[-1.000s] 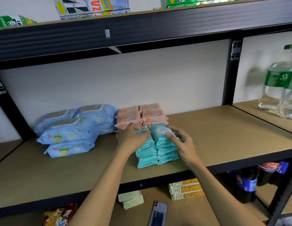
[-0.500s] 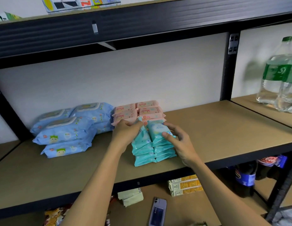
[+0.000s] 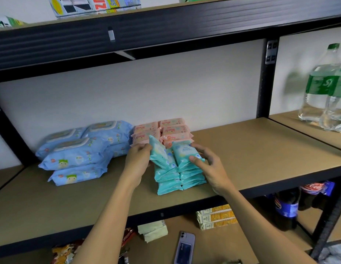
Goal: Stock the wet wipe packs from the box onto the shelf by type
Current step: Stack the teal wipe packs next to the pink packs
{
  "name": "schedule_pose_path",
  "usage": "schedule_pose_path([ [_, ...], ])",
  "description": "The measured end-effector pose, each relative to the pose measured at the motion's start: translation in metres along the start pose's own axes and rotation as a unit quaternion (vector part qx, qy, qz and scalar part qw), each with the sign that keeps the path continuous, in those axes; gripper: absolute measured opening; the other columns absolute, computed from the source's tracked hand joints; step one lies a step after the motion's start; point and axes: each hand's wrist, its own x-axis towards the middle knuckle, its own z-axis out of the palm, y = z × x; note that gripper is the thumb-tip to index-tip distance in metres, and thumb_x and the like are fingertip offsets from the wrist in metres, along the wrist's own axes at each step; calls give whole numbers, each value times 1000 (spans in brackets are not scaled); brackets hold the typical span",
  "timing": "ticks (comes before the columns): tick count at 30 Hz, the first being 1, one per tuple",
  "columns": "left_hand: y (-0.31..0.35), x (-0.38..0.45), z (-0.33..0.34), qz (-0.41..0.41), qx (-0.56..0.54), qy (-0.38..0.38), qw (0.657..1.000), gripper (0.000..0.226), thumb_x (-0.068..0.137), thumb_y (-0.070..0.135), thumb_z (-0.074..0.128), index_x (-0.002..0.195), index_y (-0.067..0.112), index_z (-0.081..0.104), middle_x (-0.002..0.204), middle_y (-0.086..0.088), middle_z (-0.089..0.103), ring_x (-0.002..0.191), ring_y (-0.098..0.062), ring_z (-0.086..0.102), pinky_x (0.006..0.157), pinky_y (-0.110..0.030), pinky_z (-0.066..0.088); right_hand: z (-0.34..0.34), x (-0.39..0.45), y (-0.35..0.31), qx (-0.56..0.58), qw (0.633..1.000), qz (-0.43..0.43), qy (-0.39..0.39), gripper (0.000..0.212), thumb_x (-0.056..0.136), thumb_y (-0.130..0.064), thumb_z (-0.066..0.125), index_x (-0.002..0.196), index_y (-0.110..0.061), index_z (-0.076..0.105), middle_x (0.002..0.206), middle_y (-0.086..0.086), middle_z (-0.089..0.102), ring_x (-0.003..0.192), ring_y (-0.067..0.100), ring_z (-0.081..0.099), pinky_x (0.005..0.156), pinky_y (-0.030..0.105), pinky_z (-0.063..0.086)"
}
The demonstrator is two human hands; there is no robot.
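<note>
Tan shelf board point(image 3: 251, 149) before a white wall: left hand point(image 3: 136, 162) and right hand point(image 3: 209, 168) each grip teal packs point(image 3: 171, 180).

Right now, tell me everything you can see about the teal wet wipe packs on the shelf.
The teal wet wipe packs are small soft plastic pouches in two side-by-side stacks near the shelf front edge, just before the pink packs. The left stack's top pack is tilted up on edge, gripped by the left hand. The right hand holds the right stack's top pack, thumb on its printed face.
</note>
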Motion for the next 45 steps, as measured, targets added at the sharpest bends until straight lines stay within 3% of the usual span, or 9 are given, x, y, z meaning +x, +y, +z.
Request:
schedule_pose_path([
  [4, -12, 4, -3, 50, 24, 49, 997, 13, 94, 28, 62, 106, 25, 66, 112, 0, 67, 103, -18, 66, 97, -46, 53, 0, 0, 0, -1, 1000, 0, 3, 54, 78, -42, 77, 127, -24, 65, 121, -6, 69, 117, 17, 62, 88, 33, 57],
  [8, -16, -2, -3, 91, 47, 45, 994, 20, 92, 30, 71, 109, 22, 66, 101, 4, 68, 90, -9, 66, 78, -26, 52, -1, 0, 1, -3, 1000, 4, 7, 57, 76, -47, 77, 128, -25, 64, 121, -5, 69, 118, 20, 62, 91, 37, 57],
  [16, -40, -11, 5, 111, 5, 45, 993, 12, 90, 25, 74, 101, 21, 70, 100, 5, 71, 97, -13, 67, 84, -30, 54, 0, 0, 1, -13, 1000, 17, 10, 58, 76, -49, 78, 128, -29, 64, 121, -8, 69, 118, 19, 62, 94, 46, 57],
  [20, -55, -23, 11, 122, -86, 22, 989, 22, 92, 23, 70, 114, 21, 69, 113, 3, 70, 100, -8, 67, 74, -16, 52, 1, -1, 0, -14, 1000, 26, 3, 58, 76, -49, 79, 129, -32, 63, 121, -8, 69, 118, 21, 63, 93, 44, 58],
  [26, -63, -32, 17, 143, -167, 0, 976, 35, 92, 19, 68, 126, 14, 64, 118, 4, 67, 99, -1, 67, 72, -14, 53, 1, 0, 1, -19, 999, 35, -13, 51, 84, -42, 77, 132, -34, 62, 123, -10, 68, 118, 20, 64, 92, 42, 58],
  [33, -73, -25, 14, 147, -152, -16, 977, 48, 78, 40, 76, 124, 29, 66, 128, 3, 65, 117, -16, 63, 79, -23, 56, 1, 2, 2, -24, 999, 36, -10, 49, 84, -43, 75, 131, -36, 62, 127, -7, 67, 119, 22, 64, 94, 46, 58],
  [36, -73, -26, 14, 159, -152, -22, 975, 56, 75, 48, 76, 127, 31, 65, 130, 4, 64, 118, -18, 63, 80, -24, 56, 2, 1, 1, -25, 999, 35, -2, 56, 81, -50, 75, 133, -35, 62, 129, -9, 66, 120, 19, 63, 98, 49, 55],
  [40, -70, -33, 14, 170, -166, -22, 971, 57, 80, 43, 72, 133, 26, 61, 132, 13, 62, 121, -4, 59, 83, -15, 51, 3, -6, -1, -57, 998, 11, 25, 69, 79, -67, 68, 141, -42, 50, 139, -11, 59, 128, 14, 56, 105, 50, 49],
  [45, -73, -53, 12, 202, -118, 1, 972, 57, 87, 41, 62, 139, 19, 51, 139, 8, 52, 114, 10, 56, 83, -9, 47, 6, -27, -5, -136, 986, -4, 98, 95, 73, -83, 56, 151, -33, 35, 141, -10, 52, 130, 8, 51, 106, 43, 48],
])
